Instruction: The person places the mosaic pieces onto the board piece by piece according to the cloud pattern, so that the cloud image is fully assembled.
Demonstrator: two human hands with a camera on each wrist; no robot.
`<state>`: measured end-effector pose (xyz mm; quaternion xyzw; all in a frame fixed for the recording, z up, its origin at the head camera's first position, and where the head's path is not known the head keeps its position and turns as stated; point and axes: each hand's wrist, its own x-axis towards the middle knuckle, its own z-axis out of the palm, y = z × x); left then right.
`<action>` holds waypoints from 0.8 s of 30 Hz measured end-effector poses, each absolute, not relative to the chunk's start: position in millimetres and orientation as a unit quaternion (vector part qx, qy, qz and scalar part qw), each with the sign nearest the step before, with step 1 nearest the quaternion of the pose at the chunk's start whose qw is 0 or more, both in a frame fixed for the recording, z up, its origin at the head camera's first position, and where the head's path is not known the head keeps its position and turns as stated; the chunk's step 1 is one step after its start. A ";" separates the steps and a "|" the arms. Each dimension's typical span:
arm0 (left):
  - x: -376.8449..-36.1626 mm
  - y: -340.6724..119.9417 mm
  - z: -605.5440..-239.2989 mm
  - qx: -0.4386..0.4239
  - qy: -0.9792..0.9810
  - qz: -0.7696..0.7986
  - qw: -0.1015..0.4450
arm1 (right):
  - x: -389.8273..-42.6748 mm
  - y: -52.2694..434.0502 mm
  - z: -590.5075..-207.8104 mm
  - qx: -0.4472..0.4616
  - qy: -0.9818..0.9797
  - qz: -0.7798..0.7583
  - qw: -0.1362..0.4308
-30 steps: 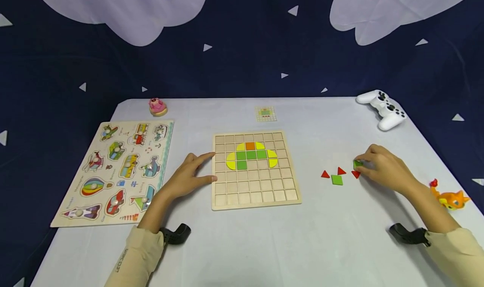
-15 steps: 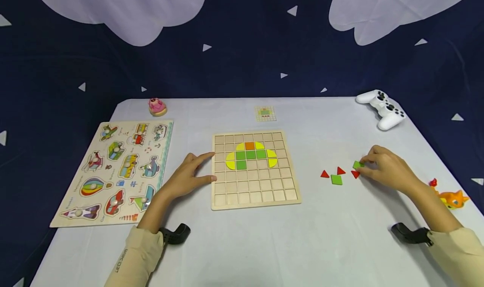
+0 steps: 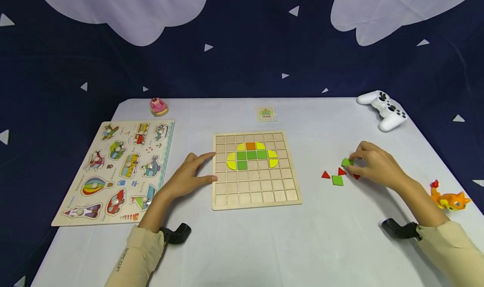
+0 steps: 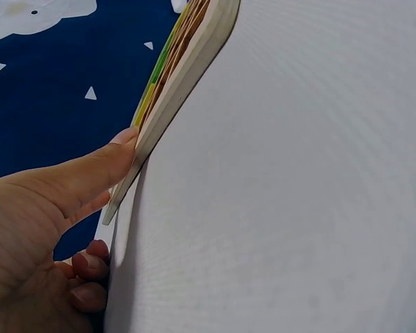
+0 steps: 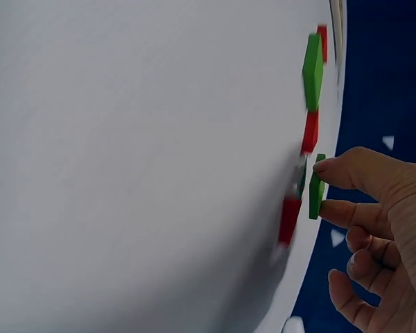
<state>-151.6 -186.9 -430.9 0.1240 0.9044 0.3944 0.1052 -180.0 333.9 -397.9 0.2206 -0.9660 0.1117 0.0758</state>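
A square wooden grid board (image 3: 247,207) lies on the table, with yellow curved tiles (image 3: 231,161), green squares (image 3: 251,154) and an orange square (image 3: 251,146) set in its upper cells. My left hand (image 3: 186,177) touches the board's left edge with spread thumb and index finger; in the left wrist view the thumb (image 4: 100,170) presses the rim. Between thumb and index finger, my right hand (image 3: 378,165) pinches a green square tile (image 5: 317,198), raised off the table. Below it lie another green square (image 3: 338,180) and red triangles (image 3: 326,175), one partly hidden by the hand.
On the left is a knobbed vehicle puzzle board (image 3: 128,173), with a pink cupcake-like toy (image 3: 158,107) behind it. A small pattern card (image 3: 266,114) lies beyond the grid. At right are a white game controller (image 3: 382,109) and an orange toy figure (image 3: 450,199).
My right hand has lifted the green square off the table and moved it slightly left, over the red triangles. The left hand stays at the board's edge.
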 end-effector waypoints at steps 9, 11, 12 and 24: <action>-151.8 -188.4 -430.7 0.134 0.903 0.395 0.099 | -189.7 290.7 -393.2 0.262 -0.955 0.122 0.061; -151.6 -188.6 -430.5 0.136 0.903 0.395 0.098 | -191.5 281.3 -393.7 0.272 -0.952 0.125 0.058; -151.6 -188.5 -430.3 0.136 0.903 0.395 0.099 | -192.2 276.8 -393.7 0.277 -0.951 0.127 0.055; -151.6 -187.4 -428.7 0.130 0.907 0.388 0.101 | -198.6 226.7 -394.8 0.325 -0.934 0.141 0.042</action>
